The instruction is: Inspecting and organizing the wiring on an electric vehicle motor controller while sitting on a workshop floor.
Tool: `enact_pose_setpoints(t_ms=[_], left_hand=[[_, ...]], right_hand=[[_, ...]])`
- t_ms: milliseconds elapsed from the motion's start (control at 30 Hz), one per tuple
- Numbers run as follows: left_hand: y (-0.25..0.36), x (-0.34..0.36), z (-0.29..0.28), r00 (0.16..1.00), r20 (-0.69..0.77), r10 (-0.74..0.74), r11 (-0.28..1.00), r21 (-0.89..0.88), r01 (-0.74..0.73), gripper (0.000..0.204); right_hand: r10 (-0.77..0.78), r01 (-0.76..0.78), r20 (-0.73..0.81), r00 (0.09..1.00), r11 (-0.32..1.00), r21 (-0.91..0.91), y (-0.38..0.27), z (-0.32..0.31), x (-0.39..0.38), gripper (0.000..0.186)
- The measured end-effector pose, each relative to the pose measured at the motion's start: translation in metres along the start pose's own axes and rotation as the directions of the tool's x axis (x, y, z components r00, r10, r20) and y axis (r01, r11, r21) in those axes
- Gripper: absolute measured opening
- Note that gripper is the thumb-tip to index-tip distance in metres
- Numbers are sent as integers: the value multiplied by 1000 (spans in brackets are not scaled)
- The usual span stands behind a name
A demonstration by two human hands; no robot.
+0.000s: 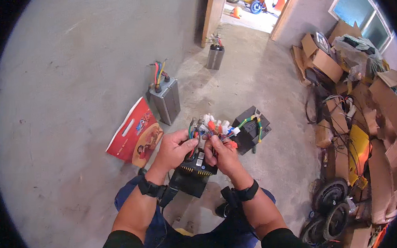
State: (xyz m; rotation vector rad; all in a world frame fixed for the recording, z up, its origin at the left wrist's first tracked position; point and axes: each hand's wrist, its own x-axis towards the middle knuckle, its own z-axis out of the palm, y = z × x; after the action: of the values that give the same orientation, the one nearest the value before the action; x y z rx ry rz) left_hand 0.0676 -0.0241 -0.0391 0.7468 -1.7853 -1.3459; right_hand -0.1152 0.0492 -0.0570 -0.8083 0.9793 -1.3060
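Observation:
Before me stands a black finned controller box (197, 174) with a thick bundle of coloured wires (193, 132) rising from its top. My left hand (173, 150) is closed round the left side of this bundle, thumb pressed inward. With thumb and fingers, my right hand (223, 155) pinches wires on the other side, close to a cluster of white and red plug connectors (214, 125). Exactly which wires each hand grips is partly hidden by the fingers. Just beyond the right hand lies a black box (248, 137) with a yellow-green wire (259, 131) across it.
A red paper bag (136, 139) leans by the wall at left, beside a grey finned controller (166, 101). Another grey controller (215, 57) stands farther off, near the doorway. Along the right are piled cardboard boxes (327, 66), a yellow panel (358, 153) and black wheels (331, 195).

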Motion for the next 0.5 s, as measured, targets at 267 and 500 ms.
enact_pose_setpoints(t_ms=[267, 500], left_hand=[[-14, 6, -4, 975, 76, -209, 861, -459, 221, 21], [8, 0, 3, 989, -129, 66, 997, -30, -71, 22]], right_hand=[[-2, 3, 72, 997, 1000, -15, -1, 4, -10, 44], [-40, 48, 47, 998, 983, -177, -3, 4, -7, 43]])
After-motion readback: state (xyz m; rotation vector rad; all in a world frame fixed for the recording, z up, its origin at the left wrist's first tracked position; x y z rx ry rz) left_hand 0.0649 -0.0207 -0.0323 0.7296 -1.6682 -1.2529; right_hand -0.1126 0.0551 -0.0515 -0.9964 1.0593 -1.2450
